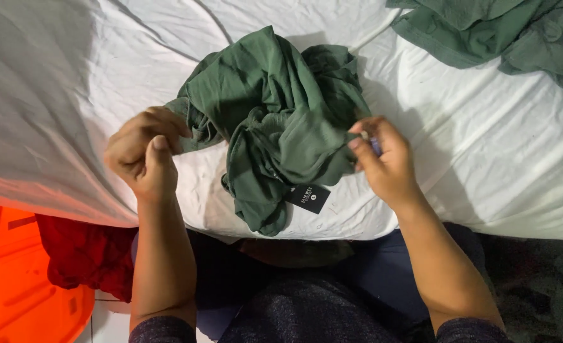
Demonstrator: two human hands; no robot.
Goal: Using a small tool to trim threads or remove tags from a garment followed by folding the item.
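Green shirt (281, 121) bunched btwn hands, near bed (484, 159) edge. L hand (145, 152) & R hand (386, 159) each pinch its sides. Bare sheet to the left.

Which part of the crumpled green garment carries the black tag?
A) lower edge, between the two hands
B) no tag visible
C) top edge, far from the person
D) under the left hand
A: the black tag hangs at the lower edge of the green garment, between the left hand and the right hand.
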